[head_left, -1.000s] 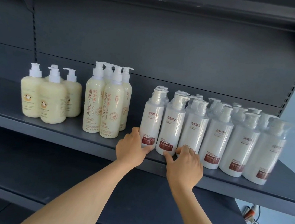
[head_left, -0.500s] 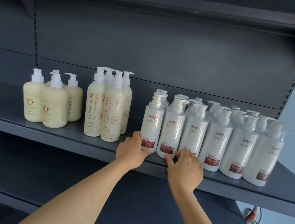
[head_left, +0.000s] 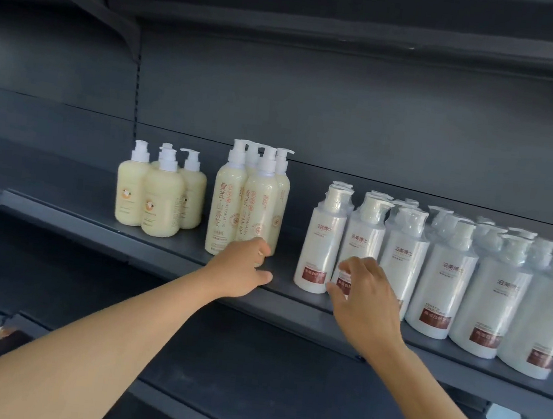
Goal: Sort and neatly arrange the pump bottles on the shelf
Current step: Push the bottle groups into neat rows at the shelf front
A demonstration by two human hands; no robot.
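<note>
Head view: dark grey shelf (head_left: pixel 166 258) carries three clusters of pump bottles, all upright. Leftmost, four short cream bottles (head_left: pixel 161 208). Middle, four tall cream bottles (head_left: pixel 256 212) with red lettering, packed close. Rightmost, a long double row of white wrapped bottles (head_left: pixel 442 283) with dark red labels, running off toward the frame's right edge.

Left hand (head_left: pixel 244 269) sits at the foot of the tall cream bottles, in front of the front-right one. Fingers curl toward its base; the thumb lies low, stretched along the shelf surface toward the gap between clusters. Contact at the fingertips likely, but motion blur prevents saying whether they actually pinch the bottle: cannot tell.

Right hand (head_left: pixel 366 299) is raised in front of the second white bottle (head_left: pixel 362 243) from the left end of the front row. Fingers loosely spread and bent, tips at or just off its lower label; thumb points left toward the first white bottle (head_left: pixel 321 245). No closed hold visible.

A clear strip of shelf separates the tall cream cluster from the white row.

Lower shelf (head_left: pixel 264 397) beneath.
</note>
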